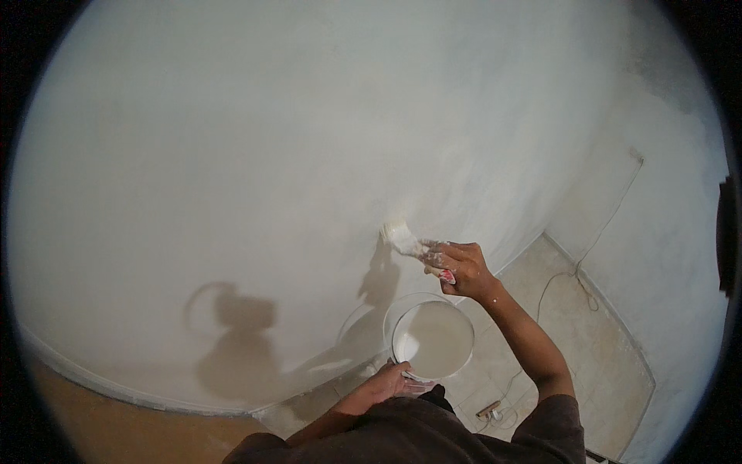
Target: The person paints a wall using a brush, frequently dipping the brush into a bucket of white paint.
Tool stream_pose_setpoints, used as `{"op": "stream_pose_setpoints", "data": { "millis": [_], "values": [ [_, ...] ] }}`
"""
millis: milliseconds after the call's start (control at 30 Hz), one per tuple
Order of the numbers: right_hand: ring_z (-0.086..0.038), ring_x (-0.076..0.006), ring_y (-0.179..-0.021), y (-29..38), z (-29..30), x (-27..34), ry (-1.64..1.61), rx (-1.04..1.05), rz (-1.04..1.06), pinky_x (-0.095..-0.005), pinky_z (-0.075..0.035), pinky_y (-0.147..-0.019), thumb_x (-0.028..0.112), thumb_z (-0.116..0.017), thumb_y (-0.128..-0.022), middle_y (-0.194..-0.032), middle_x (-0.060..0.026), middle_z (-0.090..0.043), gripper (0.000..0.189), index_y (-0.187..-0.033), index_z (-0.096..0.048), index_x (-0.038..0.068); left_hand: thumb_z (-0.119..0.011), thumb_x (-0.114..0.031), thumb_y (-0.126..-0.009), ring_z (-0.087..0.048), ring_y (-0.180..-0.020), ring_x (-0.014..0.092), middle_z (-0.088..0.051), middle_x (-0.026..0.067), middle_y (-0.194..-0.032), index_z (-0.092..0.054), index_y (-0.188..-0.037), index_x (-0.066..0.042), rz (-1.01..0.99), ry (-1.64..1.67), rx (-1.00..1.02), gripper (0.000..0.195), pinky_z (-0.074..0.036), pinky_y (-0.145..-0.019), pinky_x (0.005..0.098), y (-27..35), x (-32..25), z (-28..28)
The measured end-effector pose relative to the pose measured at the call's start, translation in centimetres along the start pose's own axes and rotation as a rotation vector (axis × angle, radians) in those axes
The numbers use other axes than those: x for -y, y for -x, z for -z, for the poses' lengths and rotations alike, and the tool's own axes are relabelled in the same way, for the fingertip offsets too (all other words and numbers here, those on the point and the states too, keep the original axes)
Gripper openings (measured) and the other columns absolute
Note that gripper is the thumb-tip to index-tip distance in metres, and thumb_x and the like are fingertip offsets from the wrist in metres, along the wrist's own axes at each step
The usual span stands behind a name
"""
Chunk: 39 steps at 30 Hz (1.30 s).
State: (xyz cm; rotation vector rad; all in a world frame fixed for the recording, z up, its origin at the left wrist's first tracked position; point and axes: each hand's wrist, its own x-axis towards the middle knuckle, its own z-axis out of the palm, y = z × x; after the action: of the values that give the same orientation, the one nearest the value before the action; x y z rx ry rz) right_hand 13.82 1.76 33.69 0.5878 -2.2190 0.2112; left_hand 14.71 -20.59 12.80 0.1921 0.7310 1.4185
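Note:
My right hand grips a paintbrush by its handle, and the fingers are flecked with white paint. The brush head is coated white, its bristles at the pale wall; whether they press on it I cannot tell exactly. Below, my left hand holds the near rim of a round white bucket close to my body. Whitish liquid paint shows inside the bucket, and its thin wire handle arcs out on the wall side.
A second wall meets the painted one at right, with a thin cable hanging to the tiled floor. Near my right side lies a small brown object with coiled cable. A brown surface borders the wall at lower left.

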Motion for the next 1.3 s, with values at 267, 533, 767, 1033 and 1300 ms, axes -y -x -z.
{"op": "stream_pose_setpoints", "data": {
  "millis": [267, 533, 767, 1033, 1300],
  "values": [
    [-0.063, -0.0273, -0.071, -4.9, 1.5, -2.4, -0.064, 0.020, -0.039, -0.0356, -0.053, -0.058, -0.005, -0.060, -0.054, -0.089, -0.0070, -0.064, 0.048, -0.098, -0.065, 0.012, -0.039, -0.019, -0.093, -0.053, -0.117, 0.041, -0.048, 0.0266, -0.131, -0.028, -0.138, 0.004, -0.017, 0.028, 0.010, 0.052, -0.045, -0.099, 0.0490, -0.3, 0.6, 1.4],
    [-0.069, -0.0277, -0.083, -11.5, 10.2, -1.3, 0.241, -0.661, 0.252, -0.0324, -0.058, -0.064, -0.012, -0.061, -0.057, -0.091, -0.0092, -0.068, 0.043, -0.096, -0.067, 0.007, -0.041, -0.020, -0.093, -0.048, -0.122, 0.040, -0.045, 0.0251, -0.133, -0.028, -0.137, 0.005, 0.105, -0.055, -0.064, 0.053, -0.041, -0.103, 0.0510, 0.4, -1.2, -1.2],
    [-0.065, -0.0244, -0.067, 1.7, 8.1, 2.4, 0.056, -0.306, -0.340, -0.0310, -0.052, -0.057, -0.002, -0.064, -0.072, -0.084, -0.0120, -0.067, 0.025, -0.096, -0.067, 0.004, -0.040, -0.015, -0.093, -0.053, -0.115, 0.043, -0.048, 0.0261, -0.130, -0.028, -0.136, 0.008, 0.048, 0.028, 0.026, 0.050, -0.046, -0.098, 0.0496, 0.2, -0.9, -0.4],
    [-0.065, -0.0148, -0.077, 13.3, 5.0, 12.3, -0.377, -0.621, -1.128, -0.0284, -0.054, -0.069, 0.008, -0.058, -0.091, -0.085, -0.0105, -0.066, 0.014, -0.096, -0.061, -0.005, -0.037, -0.011, -0.093, -0.056, -0.111, 0.043, -0.048, 0.0266, -0.129, -0.027, -0.135, 0.007, 0.085, -0.100, 0.015, 0.048, -0.048, -0.095, 0.0486, 0.0, -1.6, -0.2],
    [-0.067, -0.0191, -0.071, 14.7, 3.6, 18.4, -0.213, -0.286, -1.484, -0.0285, -0.053, -0.063, 0.007, -0.056, -0.089, -0.082, -0.0143, -0.066, 0.014, -0.094, -0.060, -0.005, -0.043, -0.004, -0.088, -0.058, -0.107, 0.043, -0.049, 0.0257, -0.125, -0.025, -0.133, 0.007, 0.151, -0.112, 0.031, 0.050, -0.053, -0.091, 0.0485, -0.2, -3.1, -0.6]
  ]
}}
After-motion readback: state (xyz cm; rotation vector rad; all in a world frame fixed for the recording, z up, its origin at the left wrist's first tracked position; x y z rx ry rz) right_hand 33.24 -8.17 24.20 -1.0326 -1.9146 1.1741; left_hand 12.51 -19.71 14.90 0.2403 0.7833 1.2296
